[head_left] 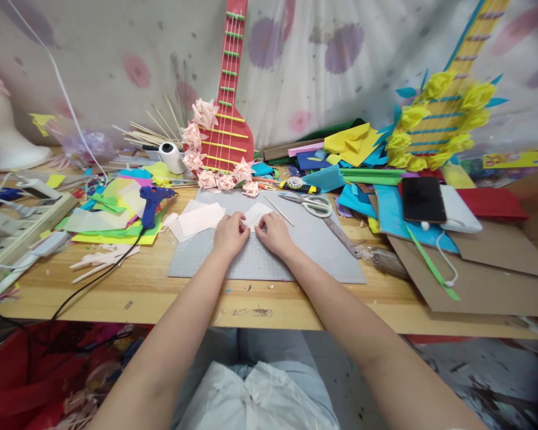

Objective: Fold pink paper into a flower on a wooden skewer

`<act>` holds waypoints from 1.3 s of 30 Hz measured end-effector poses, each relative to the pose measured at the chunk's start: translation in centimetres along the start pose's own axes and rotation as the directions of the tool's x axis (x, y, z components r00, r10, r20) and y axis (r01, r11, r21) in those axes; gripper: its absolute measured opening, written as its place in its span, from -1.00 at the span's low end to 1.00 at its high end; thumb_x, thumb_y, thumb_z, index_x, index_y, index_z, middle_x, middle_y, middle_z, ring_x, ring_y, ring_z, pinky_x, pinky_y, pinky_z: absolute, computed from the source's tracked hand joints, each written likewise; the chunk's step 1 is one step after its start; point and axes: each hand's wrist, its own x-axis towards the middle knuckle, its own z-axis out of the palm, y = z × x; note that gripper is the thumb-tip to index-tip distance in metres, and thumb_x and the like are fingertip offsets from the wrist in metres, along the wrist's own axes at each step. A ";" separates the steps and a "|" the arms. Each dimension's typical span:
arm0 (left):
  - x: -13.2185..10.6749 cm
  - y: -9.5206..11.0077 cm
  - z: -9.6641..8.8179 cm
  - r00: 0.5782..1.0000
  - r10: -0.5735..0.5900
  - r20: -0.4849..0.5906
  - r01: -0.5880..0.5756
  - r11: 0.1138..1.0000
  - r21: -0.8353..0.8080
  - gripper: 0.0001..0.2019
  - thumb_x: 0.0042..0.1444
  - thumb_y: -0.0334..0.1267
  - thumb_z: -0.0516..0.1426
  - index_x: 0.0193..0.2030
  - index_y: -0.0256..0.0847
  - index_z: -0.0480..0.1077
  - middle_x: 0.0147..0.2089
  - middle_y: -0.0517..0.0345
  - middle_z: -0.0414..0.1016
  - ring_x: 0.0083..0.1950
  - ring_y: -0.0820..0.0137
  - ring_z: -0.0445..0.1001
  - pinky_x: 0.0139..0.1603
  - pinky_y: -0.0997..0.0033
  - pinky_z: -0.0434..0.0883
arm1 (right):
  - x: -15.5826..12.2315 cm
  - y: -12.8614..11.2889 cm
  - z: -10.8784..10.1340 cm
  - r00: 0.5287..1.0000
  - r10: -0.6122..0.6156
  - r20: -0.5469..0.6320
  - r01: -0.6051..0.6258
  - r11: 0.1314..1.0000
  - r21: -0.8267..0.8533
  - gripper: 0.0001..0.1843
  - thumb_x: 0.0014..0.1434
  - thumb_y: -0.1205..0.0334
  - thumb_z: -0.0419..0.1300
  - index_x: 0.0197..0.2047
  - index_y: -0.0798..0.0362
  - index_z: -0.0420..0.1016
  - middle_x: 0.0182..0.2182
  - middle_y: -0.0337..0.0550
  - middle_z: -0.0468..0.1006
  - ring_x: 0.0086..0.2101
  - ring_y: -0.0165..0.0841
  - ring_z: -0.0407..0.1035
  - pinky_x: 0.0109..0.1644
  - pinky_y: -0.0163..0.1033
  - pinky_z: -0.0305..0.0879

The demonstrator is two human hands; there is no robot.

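Observation:
A small pale paper piece is between my hands over the grey cutting mat. My left hand pinches its left lower edge with curled fingers. Opposite it, my right hand is closed at the paper's right lower edge. The fingertips partly hide the paper. Beside my left hand lie several pale pink paper pieces, overlapping on the mat. A thin wooden stick rests beyond my right hand. Scissors with pale handles and a metal ruler lie farther right.
A blue glue gun stands on coloured paper at left, its black cord trailing forward. Behind the mat leans a red paper lute with pink flowers. A yellow one stands at right. A phone and cardboard occupy the right side.

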 end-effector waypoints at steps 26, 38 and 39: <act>-0.2 0.6 -0.1 0.996 0.004 0.089 -0.023 0.975 0.219 -0.79 -0.03 -0.40 0.00 -0.31 -0.10 0.40 -0.24 0.06 0.37 -0.08 0.21 0.20 -0.09 0.19 0.14 | -0.3 -0.2 -0.3 0.995 -0.058 0.077 0.067 0.991 -0.118 -0.72 0.00 0.49 -0.05 -0.21 0.10 0.31 -0.24 -0.02 0.34 -0.21 -0.25 0.12 -0.13 -0.18 0.08; 0.4 -0.1 0.1 0.999 -0.007 -0.037 0.010 0.995 0.098 -0.72 -0.04 -0.45 -0.03 -0.17 -0.22 0.33 -0.14 0.00 0.34 -0.05 0.28 0.24 0.01 0.30 0.21 | -0.3 0.0 -0.2 0.994 -0.087 0.061 0.092 0.992 -0.089 -0.72 0.00 0.49 -0.06 -0.22 0.11 0.31 -0.25 -0.03 0.35 -0.21 -0.26 0.13 -0.11 -0.19 0.08; 0.8 0.0 0.1 0.999 -0.022 -0.033 0.024 0.996 0.082 -0.73 -0.03 -0.43 -0.03 -0.16 -0.23 0.33 -0.13 0.00 0.33 -0.05 0.29 0.25 0.02 0.32 0.21 | -0.3 0.0 -0.2 0.994 -0.088 0.060 0.093 0.992 -0.087 -0.72 0.00 0.49 -0.06 -0.22 0.11 0.31 -0.25 -0.03 0.35 -0.21 -0.26 0.13 -0.11 -0.19 0.08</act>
